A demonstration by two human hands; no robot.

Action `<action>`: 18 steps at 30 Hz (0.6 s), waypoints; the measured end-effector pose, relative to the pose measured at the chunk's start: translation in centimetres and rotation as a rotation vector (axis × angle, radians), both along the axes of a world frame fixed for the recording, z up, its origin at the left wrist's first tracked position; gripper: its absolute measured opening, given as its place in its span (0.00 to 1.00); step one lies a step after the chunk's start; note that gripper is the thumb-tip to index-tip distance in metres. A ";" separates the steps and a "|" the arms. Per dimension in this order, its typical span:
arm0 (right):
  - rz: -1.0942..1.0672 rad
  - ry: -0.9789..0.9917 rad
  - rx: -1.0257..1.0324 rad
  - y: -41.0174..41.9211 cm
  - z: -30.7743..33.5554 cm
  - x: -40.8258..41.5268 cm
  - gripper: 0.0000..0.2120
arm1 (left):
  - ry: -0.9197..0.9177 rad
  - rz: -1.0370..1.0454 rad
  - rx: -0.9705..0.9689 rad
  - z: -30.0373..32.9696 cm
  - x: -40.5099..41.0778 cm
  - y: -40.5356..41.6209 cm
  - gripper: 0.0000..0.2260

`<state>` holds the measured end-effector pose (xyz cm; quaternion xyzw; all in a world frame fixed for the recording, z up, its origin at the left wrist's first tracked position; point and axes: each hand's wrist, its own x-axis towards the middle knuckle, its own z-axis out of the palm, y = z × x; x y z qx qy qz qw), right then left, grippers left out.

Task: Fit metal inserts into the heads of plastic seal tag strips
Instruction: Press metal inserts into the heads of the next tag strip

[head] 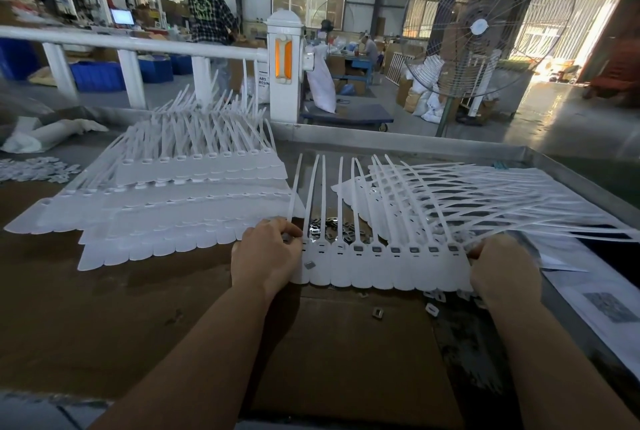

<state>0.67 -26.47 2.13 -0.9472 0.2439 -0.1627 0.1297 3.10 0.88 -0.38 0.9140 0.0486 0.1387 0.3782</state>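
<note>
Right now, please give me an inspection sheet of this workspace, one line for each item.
Surface: brown cardboard sheet on a metal-rimmed table.
Job's things: row of joined seal tags between the hands; heads at right hold inserts, two at left look empty; loose metal inserts behind.
Clutter: tag stacks at left; scattered inserts near the front.
Grippers: left hand and right hand grip the row's ends.
Cables: nothing seen.
Surroundings: standing fan, white railing, people behind.

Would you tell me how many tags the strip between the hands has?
9, side by side in the held strip, spanning left hand to right hand; more may hide beneath the hands.
</note>
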 end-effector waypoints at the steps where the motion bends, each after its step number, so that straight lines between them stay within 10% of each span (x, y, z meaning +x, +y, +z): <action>1: 0.010 0.006 -0.002 0.0 0.0 0.0 0.09 | -0.004 0.003 -0.001 0.0 0.0 0.0 0.05; 18: 0.000 0.036 0.039 -0.6 -0.2 -0.4 0.10 | -0.014 -0.004 0.018 -0.4 0.0 0.2 0.05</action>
